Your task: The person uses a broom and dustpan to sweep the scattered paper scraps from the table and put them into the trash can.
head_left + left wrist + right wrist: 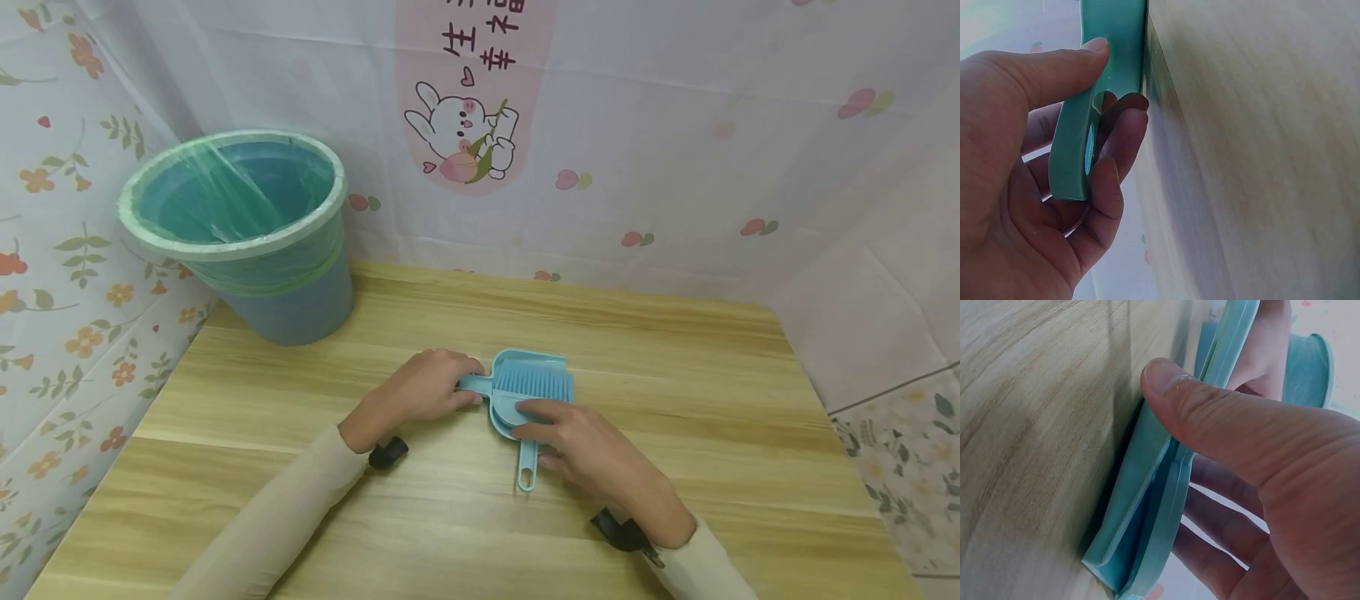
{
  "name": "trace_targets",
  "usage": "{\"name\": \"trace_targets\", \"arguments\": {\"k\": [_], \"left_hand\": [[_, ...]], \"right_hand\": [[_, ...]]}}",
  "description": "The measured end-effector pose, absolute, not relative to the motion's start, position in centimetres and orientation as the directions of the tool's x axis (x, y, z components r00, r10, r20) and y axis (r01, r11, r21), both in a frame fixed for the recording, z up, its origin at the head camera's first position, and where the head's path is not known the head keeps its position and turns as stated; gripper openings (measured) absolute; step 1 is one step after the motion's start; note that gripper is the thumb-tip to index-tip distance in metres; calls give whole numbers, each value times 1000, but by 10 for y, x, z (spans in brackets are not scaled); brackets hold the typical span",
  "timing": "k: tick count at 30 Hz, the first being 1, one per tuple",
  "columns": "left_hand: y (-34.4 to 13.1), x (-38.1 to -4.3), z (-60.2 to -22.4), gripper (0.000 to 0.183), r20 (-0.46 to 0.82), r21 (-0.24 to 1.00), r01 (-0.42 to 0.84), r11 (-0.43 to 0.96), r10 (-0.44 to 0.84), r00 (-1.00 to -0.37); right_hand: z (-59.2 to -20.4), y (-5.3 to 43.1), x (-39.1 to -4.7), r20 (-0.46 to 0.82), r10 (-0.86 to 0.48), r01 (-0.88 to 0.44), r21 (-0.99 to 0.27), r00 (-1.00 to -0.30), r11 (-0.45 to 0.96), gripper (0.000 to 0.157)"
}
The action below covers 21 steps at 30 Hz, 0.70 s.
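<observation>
A light blue dustpan (498, 363) lies on the wooden table with its handle toward the left. My left hand (435, 384) grips that handle, and in the left wrist view the thumb presses one side while curled fingers (1124, 140) sit on the other. On the pan rests a matching hand brush (534, 379), its bristles away from me and its looped handle toward me. My right hand (592, 442) holds the brush against the pan, fingers over the brush's body. In the right wrist view the thumb (1210, 415) lies along the near edge; the fingertips are hidden.
A blue bucket (300, 312) lined with a thin green bag stands at the table's back left corner. Patterned cloth (645, 150) hangs behind the table (712, 400), with floral cloth at the left. Black straps sit on both wrists.
</observation>
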State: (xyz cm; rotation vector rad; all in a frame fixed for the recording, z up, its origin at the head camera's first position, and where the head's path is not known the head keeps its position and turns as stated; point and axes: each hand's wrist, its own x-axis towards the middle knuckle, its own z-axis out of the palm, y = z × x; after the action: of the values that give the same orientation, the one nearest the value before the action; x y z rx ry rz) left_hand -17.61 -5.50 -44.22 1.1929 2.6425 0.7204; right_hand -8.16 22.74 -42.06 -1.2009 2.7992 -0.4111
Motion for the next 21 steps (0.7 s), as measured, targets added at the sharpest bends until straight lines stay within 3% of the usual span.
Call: {"name": "trace_targets", "arguments": {"k": [21], "left_hand": [[-56,-176,-440,35,-4,493,623,608,717,-697]], "right_hand": [[-419,233,-83,49,-725,-699,-316,-687,641,58]]}}
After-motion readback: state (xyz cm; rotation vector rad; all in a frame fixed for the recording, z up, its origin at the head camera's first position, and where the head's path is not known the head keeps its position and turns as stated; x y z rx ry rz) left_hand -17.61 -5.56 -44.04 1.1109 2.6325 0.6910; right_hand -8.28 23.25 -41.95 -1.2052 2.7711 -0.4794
